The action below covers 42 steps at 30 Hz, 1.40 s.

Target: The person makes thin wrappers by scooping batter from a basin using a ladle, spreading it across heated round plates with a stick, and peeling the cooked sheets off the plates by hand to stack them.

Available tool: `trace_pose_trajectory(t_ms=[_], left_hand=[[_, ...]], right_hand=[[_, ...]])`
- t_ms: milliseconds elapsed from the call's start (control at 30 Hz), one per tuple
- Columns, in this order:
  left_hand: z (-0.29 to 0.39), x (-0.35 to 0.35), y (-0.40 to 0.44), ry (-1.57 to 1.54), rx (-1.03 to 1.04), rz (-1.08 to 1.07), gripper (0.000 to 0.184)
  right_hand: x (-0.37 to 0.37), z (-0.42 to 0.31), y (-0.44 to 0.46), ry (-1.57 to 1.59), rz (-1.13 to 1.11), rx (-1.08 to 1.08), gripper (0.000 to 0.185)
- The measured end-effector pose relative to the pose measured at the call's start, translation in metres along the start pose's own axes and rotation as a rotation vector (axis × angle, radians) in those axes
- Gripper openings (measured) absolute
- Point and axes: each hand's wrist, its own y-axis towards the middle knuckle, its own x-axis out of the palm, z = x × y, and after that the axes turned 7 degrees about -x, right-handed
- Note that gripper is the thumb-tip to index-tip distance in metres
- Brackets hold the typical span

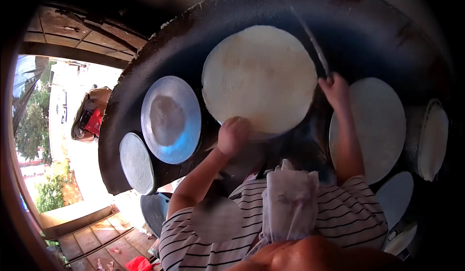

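A large, pale round flatbread [259, 77] lies at the middle of a dark, curved work surface [155, 53], faintly browned in patches. My left hand [235, 135] is closed at its near edge, with the fingers curled inward. Whether the fingertips pinch the bread or the rim below it is hidden. My right hand [335, 92] is wrapped round the lower end of a thin rod [310, 34], just right of the flatbread. The rod slants up and left to the top of the view.
Left of the flatbread sits a shiny round metal pan [189, 97] with a greyish patch in its middle. A smaller pale disc [137, 163] leans beyond it. On the right are another large pale disc [375, 130] and a round vessel [432, 140]. Tiled floor [92, 242] shows lower left.
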Motion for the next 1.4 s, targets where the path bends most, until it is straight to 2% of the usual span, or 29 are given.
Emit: trace_pose_trajectory(t_ms=[67,133,167,200,267,367,433,467,500,567,600,667,733,767,833,933,967,1000,1033,1067,1100,1133,1167,1200,1267,1333,1400], left_hand=[[0.01,-0.025,0.015,-0.035,-0.093,-0.043,0.011],[0.02,-0.054,0.049,-0.017,-0.075,0.046,0.012],[0.022,-0.067,0.065,-0.005,-0.039,0.113,0.014],[0.024,-0.08,0.08,0.009,0.001,0.149,0.015],[0.044,-0.114,0.111,0.074,0.128,0.23,0.014],[0.085,-0.164,0.147,0.113,0.196,0.265,0.014],[0.119,-0.19,0.163,0.086,0.282,0.229,0.016],[0.132,-0.198,0.168,0.059,0.246,0.201,0.02],[0.155,-0.208,0.169,0.044,0.145,0.113,0.022],[0.192,-0.211,0.173,-0.028,0.099,0.05,0.02],[0.231,-0.202,0.177,-0.204,0.154,-0.107,0.018],[0.273,-0.19,0.179,-0.281,0.185,-0.129,0.015],[0.325,-0.172,0.184,-0.512,0.113,-0.371,0.011],[0.351,-0.161,0.188,-0.565,0.165,-0.452,0.009],[0.404,-0.111,0.22,-0.552,0.226,-0.592,0.01],[0.531,-0.039,0.286,-0.529,0.324,-0.653,0.013],[0.589,-0.017,0.322,-0.511,0.497,-0.616,0.021],[0.645,0.013,0.359,-0.44,0.6,-0.198,0.032],[0.716,-0.01,0.328,-0.265,0.517,-0.064,0.036],[0.75,0.018,0.367,-0.304,0.915,0.274,0.037],[0.775,0.019,0.36,-0.292,0.942,0.34,0.033],[0.794,0.009,0.341,-0.271,0.958,0.423,0.03],[0.805,0.011,0.329,-0.306,0.968,0.452,0.03],[0.814,0.015,0.318,-0.333,0.987,0.48,0.031],[0.783,0.03,0.274,-0.261,1.198,0.524,0.037],[0.756,0.05,0.262,-0.261,1.349,0.522,0.034],[0.717,0.059,0.245,-0.124,1.193,0.293,0.037]], right_hand=[[-0.019,-0.001,0.01,0.007,0.037,-0.083,0.035],[-0.025,-0.007,0.03,-0.027,0.047,-0.128,0.038],[-0.019,-0.005,0.043,-0.01,0.079,-0.166,0.036],[-0.016,-0.012,0.051,0.137,0.127,-0.196,0.04],[-0.017,-0.014,0.067,0.21,0.037,-0.135,0.046],[-0.023,-0.008,0.057,0.818,0.003,-0.092,0.047],[-0.034,0.019,0.033,0.966,-0.036,-0.108,0.043],[-0.048,0.034,0.012,1.021,-0.056,-0.102,0.041],[-0.062,0.028,-0.024,1.078,0.016,-0.156,0.036],[-0.096,0.02,-0.095,1.044,0.061,-0.104,0.028],[-0.142,0.037,-0.155,0.98,0.142,-0.101,0.031],[-0.188,0.025,-0.223,0.823,0.248,0.076,0.039],[-0.231,0.026,-0.282,0.67,0.361,0.213,0.044],[-0.243,0.038,-0.31,0.744,0.485,0.248,0.044],[-0.268,0.084,-0.344,0.887,0.702,0.256,0.045],[-0.348,0.155,-0.367,0.78,0.92,0.197,0.046],[-0.388,0.185,-0.361,0.655,1.036,0.218,0.044],[-0.433,0.204,-0.35,0.623,1.118,0.25,0.044],[-0.47,0.207,-0.367,0.599,1.177,0.318,0.043],[-0.511,0.231,-0.354,0.61,1.228,0.256,0.041],[-0.542,0.262,-0.35,0.586,1.253,0.243,0.041],[-0.563,0.281,-0.345,0.492,1.265,0.35,0.039],[-0.574,0.315,-0.337,0.46,1.3,0.408,0.04],[-0.581,0.36,-0.334,0.27,1.243,0.563,0.034],[-0.57,0.405,-0.326,0.141,1.261,0.605,0.032],[-0.559,0.429,-0.323,-0.046,1.263,0.684,0.031],[-0.551,0.447,-0.318,-0.133,1.242,0.73,0.03]])
